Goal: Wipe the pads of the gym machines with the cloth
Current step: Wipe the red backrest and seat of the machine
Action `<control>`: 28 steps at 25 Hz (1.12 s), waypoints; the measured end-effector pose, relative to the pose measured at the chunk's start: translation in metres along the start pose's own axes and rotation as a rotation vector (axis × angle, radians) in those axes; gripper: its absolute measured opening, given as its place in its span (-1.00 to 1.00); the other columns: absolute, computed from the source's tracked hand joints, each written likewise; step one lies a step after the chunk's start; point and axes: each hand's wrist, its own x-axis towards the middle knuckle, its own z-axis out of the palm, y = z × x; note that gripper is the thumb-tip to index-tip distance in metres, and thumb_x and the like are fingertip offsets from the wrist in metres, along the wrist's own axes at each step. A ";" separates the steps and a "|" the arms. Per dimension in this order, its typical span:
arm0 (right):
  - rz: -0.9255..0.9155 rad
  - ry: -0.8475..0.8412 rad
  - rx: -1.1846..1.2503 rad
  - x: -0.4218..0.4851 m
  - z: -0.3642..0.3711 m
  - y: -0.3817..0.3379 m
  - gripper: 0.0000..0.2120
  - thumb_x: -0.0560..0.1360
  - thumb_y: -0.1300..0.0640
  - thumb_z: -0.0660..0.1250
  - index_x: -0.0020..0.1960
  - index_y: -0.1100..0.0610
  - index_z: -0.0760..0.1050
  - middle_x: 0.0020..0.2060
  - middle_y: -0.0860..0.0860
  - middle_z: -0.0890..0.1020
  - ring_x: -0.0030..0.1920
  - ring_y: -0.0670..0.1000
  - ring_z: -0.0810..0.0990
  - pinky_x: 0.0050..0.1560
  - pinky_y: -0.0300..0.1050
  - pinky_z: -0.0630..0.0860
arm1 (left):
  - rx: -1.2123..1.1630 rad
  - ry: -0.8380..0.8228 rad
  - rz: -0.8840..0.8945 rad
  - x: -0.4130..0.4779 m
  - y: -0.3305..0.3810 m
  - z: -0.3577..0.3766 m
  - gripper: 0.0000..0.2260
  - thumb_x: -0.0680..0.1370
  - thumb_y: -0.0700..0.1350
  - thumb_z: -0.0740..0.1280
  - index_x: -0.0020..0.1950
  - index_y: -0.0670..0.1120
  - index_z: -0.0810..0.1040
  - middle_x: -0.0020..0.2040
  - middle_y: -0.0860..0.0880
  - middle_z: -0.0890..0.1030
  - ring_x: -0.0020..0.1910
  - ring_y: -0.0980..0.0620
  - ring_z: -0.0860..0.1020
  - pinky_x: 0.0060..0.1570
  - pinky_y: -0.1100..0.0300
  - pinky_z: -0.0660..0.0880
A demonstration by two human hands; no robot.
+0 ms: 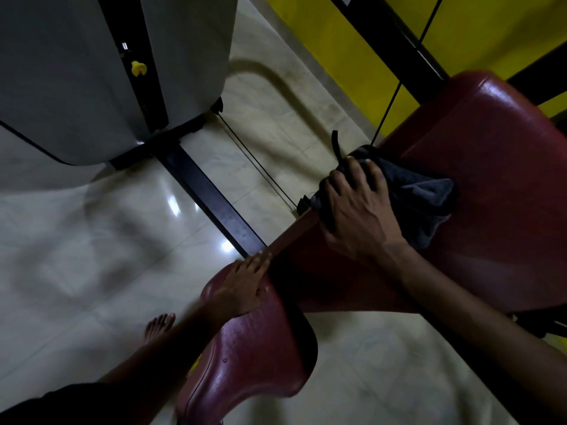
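A dark red back pad [491,179] of a gym machine fills the right side, and a dark red seat pad [254,357] lies below it at the centre bottom. A dark grey cloth [420,197] lies bunched on the back pad near its left edge. My right hand [359,210] presses on the cloth, fingers curled over its left end at the pad's edge. Resting flat on the upper end of the seat pad is my left hand [242,286], its fingers straight and holding nothing.
A black steel beam [211,200] runs across the shiny pale tile floor [92,256] toward the pads. A grey shroud [76,72] of another machine stands at the top left. Thin black cables [257,170] and a yellow wall [337,35] lie behind. My bare foot [159,326] stands left of the seat.
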 end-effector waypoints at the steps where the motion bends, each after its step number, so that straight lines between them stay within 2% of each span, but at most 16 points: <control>1: -0.010 0.013 -0.009 0.001 0.001 -0.001 -0.57 0.52 0.02 0.16 0.30 0.22 0.45 0.25 0.18 0.49 0.48 0.31 0.25 0.49 0.29 0.04 | 0.017 -0.018 -0.029 -0.003 -0.006 0.001 -0.32 0.56 0.18 0.02 0.62 -0.08 -0.02 0.60 -0.17 0.11 0.58 -0.16 0.08 0.52 -0.10 -0.03; 3: -0.031 0.029 -0.037 0.004 0.013 -0.013 -0.61 0.52 0.11 0.12 0.28 0.25 0.44 0.24 0.24 0.50 0.45 0.36 0.31 0.44 0.31 0.05 | 0.061 -0.020 -0.035 -0.004 -0.012 0.002 -0.27 0.49 0.26 -0.11 0.60 -0.07 0.10 0.56 -0.17 0.23 0.56 -0.17 0.16 0.51 -0.10 0.03; 5: -0.091 -0.066 -0.035 0.007 0.026 -0.036 -0.70 0.54 0.14 0.14 0.20 0.23 0.45 0.17 0.25 0.54 0.42 0.39 0.35 0.41 0.32 0.09 | 0.090 -0.033 -0.005 -0.003 -0.013 0.002 -0.30 0.50 0.25 -0.11 0.53 -0.07 0.27 0.52 -0.17 0.30 0.53 -0.18 0.21 0.51 -0.09 0.08; 6: -0.121 -0.124 -0.029 0.006 0.031 -0.045 -0.68 0.54 0.14 0.10 0.20 0.22 0.46 0.17 0.24 0.55 0.44 0.39 0.34 0.43 0.32 0.10 | 0.102 -0.030 0.005 -0.003 -0.013 0.002 -0.34 0.52 0.24 -0.08 0.50 -0.08 0.33 0.51 -0.17 0.32 0.52 -0.18 0.23 0.50 -0.10 0.12; 8: -0.135 -0.133 -0.001 0.003 0.035 -0.044 -0.51 0.53 0.12 -0.08 0.25 0.22 0.51 0.25 0.21 0.57 0.48 0.33 0.31 0.49 0.25 0.11 | 0.125 -0.013 0.014 -0.006 -0.014 0.005 -0.39 0.56 0.22 -0.04 0.45 -0.11 0.40 0.48 -0.19 0.38 0.49 -0.19 0.31 0.47 -0.12 0.22; 10: -0.145 -0.040 -0.020 -0.004 0.034 -0.031 -0.52 0.52 0.09 0.02 0.31 0.20 0.52 0.33 0.18 0.54 0.49 0.29 0.31 0.51 0.20 0.01 | 0.141 -0.011 0.002 -0.011 -0.014 0.010 -0.40 0.60 0.21 -0.03 0.46 -0.13 0.42 0.45 -0.19 0.42 0.45 -0.18 0.38 0.43 -0.11 0.30; 12: -0.173 -0.054 -0.088 -0.003 0.041 -0.028 -0.56 0.49 0.08 0.19 0.32 0.17 0.51 0.33 0.18 0.53 0.47 0.32 0.33 0.47 0.23 -0.02 | 0.135 0.017 -0.034 -0.017 -0.014 0.016 -0.42 0.62 0.20 -0.02 0.49 -0.11 0.38 0.45 -0.16 0.43 0.45 -0.14 0.39 0.43 -0.06 0.32; 16: -0.172 -0.358 -0.152 0.023 0.058 -0.069 -0.67 0.43 -0.01 0.44 0.14 0.11 0.64 0.11 0.17 0.63 0.31 0.33 0.42 0.35 0.30 0.13 | 0.124 0.086 -0.040 -0.029 -0.012 0.017 -0.47 0.64 0.15 0.02 0.51 -0.10 0.35 0.48 -0.13 0.40 0.47 -0.11 0.36 0.44 -0.03 0.22; 18: -0.169 -0.470 -0.198 0.028 0.061 -0.079 -0.61 0.50 -0.04 0.34 0.27 0.10 0.55 0.21 0.16 0.55 0.36 0.37 0.37 0.37 0.38 0.08 | 0.145 0.111 -0.045 -0.032 -0.013 0.017 -0.47 0.63 0.15 0.04 0.52 -0.10 0.35 0.49 -0.12 0.39 0.47 -0.09 0.36 0.43 -0.03 0.25; 22: -0.245 -0.307 -0.210 0.017 0.067 -0.065 -0.42 0.53 -0.05 0.23 0.48 0.16 0.31 0.46 0.21 0.32 0.52 0.39 0.11 0.51 0.32 0.02 | 0.133 0.105 -0.080 -0.032 -0.012 0.017 -0.44 0.63 0.17 0.05 0.52 -0.13 0.33 0.50 -0.13 0.37 0.49 -0.08 0.32 0.46 -0.03 0.23; 23: -0.264 -0.325 -0.226 0.016 0.068 -0.063 -0.46 0.53 -0.04 0.25 0.45 0.15 0.37 0.44 0.22 0.38 0.51 0.40 0.18 0.50 0.29 0.07 | 0.128 0.104 -0.096 -0.034 -0.013 0.015 -0.43 0.62 0.18 0.06 0.52 -0.14 0.34 0.50 -0.13 0.37 0.50 -0.08 0.32 0.46 -0.02 0.20; 24: -0.270 -0.379 -0.241 0.016 0.067 -0.064 -0.52 0.47 -0.05 0.33 0.33 0.13 0.52 0.33 0.22 0.51 0.43 0.39 0.34 0.46 0.24 0.16 | 0.126 0.096 -0.103 -0.035 -0.014 0.015 -0.41 0.62 0.20 0.06 0.52 -0.15 0.34 0.49 -0.13 0.38 0.50 -0.08 0.32 0.47 0.00 0.18; 25: -0.269 -0.377 -0.222 0.020 0.069 -0.071 -0.58 0.33 -0.07 0.46 0.12 0.10 0.67 0.13 0.20 0.65 0.28 0.34 0.53 0.36 0.14 0.25 | 0.122 0.088 -0.102 -0.036 -0.016 0.014 -0.39 0.61 0.21 0.06 0.51 -0.16 0.34 0.49 -0.14 0.38 0.50 -0.08 0.31 0.47 0.02 0.15; 26: -0.285 -0.383 -0.170 0.026 0.079 -0.082 -0.63 0.17 -0.10 0.55 -0.10 0.07 0.73 -0.06 0.15 0.71 0.11 0.28 0.63 0.25 0.04 0.30 | 0.115 0.086 -0.100 -0.037 -0.019 0.015 -0.37 0.61 0.23 0.05 0.52 -0.17 0.33 0.50 -0.14 0.37 0.51 -0.07 0.30 0.47 0.03 0.12; 27: -0.332 -0.386 -0.097 0.031 0.095 -0.093 -0.64 0.07 -0.15 0.60 -0.23 0.04 0.73 -0.18 0.09 0.72 0.00 0.24 0.64 0.17 0.00 0.31 | 0.105 0.091 -0.101 -0.038 -0.022 0.016 -0.35 0.61 0.25 0.04 0.53 -0.17 0.31 0.51 -0.14 0.35 0.52 -0.07 0.27 0.48 0.04 0.08; 28: -0.356 -0.397 -0.102 0.035 0.102 -0.104 -0.62 0.05 -0.20 0.62 -0.26 0.01 0.73 -0.23 0.05 0.70 -0.04 0.22 0.62 0.15 0.02 0.29 | 0.095 0.104 -0.104 -0.038 -0.024 0.018 -0.34 0.60 0.27 0.03 0.54 -0.17 0.28 0.53 -0.13 0.32 0.53 -0.07 0.25 0.49 0.05 0.05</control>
